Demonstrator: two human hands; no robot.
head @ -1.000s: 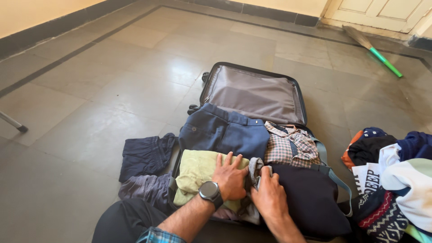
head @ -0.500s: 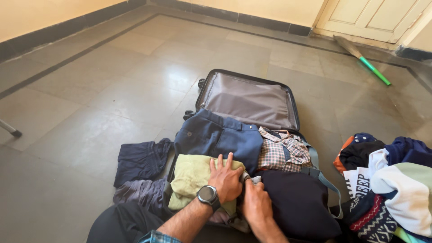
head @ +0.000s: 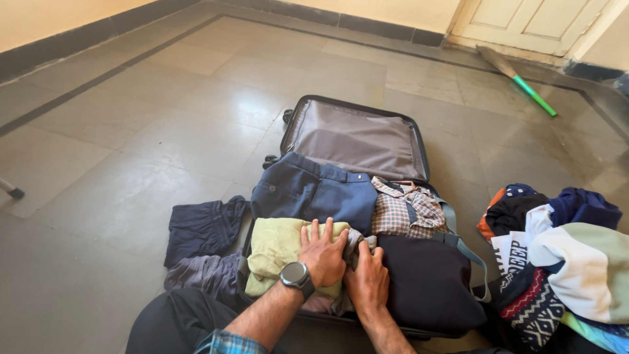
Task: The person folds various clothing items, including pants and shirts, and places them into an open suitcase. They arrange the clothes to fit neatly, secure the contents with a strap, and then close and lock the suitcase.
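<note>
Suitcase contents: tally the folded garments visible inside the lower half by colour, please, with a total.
Blue trousers: 1
Checked shirt: 1
Yellow-green garment, under the left hand: 1
Grey garment, under the right hand: 1
Black garment: 1
Total: 5; anything beneath them is hidden.

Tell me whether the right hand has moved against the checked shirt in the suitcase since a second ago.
Yes. The right hand has slid toward the person and deeper between the grey cloth and the dark garment, away from the checked shirt.
</note>
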